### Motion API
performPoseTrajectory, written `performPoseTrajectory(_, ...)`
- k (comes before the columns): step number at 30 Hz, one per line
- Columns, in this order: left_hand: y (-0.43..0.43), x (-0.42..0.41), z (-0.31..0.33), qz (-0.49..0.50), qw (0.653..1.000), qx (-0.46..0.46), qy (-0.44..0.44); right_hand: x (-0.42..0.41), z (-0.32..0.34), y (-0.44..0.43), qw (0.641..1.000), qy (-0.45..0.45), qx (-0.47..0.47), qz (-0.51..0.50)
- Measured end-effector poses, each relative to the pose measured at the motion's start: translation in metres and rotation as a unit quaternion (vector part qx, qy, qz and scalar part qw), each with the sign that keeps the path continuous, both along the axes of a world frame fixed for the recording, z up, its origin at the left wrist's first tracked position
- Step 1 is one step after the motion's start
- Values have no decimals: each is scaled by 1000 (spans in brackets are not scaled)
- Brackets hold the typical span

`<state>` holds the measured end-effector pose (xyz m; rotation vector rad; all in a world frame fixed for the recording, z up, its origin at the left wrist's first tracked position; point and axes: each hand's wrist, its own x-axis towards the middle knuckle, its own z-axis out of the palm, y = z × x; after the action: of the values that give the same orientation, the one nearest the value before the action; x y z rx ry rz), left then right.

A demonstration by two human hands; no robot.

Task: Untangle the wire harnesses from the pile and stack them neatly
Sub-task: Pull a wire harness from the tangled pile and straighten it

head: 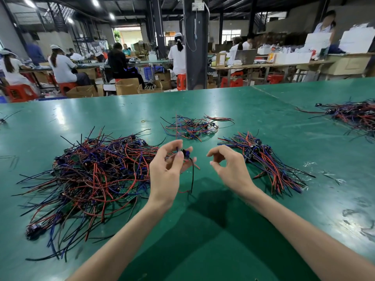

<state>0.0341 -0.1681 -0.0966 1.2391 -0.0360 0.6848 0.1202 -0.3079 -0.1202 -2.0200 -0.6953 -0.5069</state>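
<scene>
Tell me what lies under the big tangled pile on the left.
The green table shows around the tangled pile, and small green circuit boards peek through it. Anything deeper is covered.

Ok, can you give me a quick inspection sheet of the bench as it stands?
Surface: green table, glossy.
Job's things: tangled pile left; aligned stack right; small pile behind; far-right pile.
Clutter: rubber band; plastic scraps at right.
Grippers: left hand pinches one harness; right hand loosely curled, nothing seen in it.
Cables: black lead hangs from the held harness.
Surroundings: seated workers, cardboard boxes behind.
</scene>
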Motion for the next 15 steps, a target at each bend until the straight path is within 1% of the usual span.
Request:
performPoseTrajectory(2,0,1,-1,-70,991,-98,56,-1,1,0,1000,7,11,7)
performPoseTrajectory(3,2,1,1,-105,980,-151,78,-2,1,1,1000,9,13,12)
performPoseTrajectory(5,7,-1,6,-170,946,-248,123,-3,2,2,1000,13,14,22)
performPoseTrajectory(7,13,-1,10,-225,911,-314,147,-5,3,3,999,20,16,32)
performPoseTrajectory(9,18,-2,12,-260,886,-356,144,-5,4,4,999,28,21,42)
performPoseTrajectory(10,18,-1,13,-267,882,-361,140,-6,5,4,998,33,22,48)
performPoseTrajectory(12,17,1,10,-264,893,-340,128,-8,6,4,997,45,24,57)
performPoseTrajectory(13,15,2,7,-255,907,-314,121,-8,7,5,996,54,25,61)
performPoseTrajectory(15,10,5,0,-213,943,-224,120,-10,8,6,992,96,27,72)
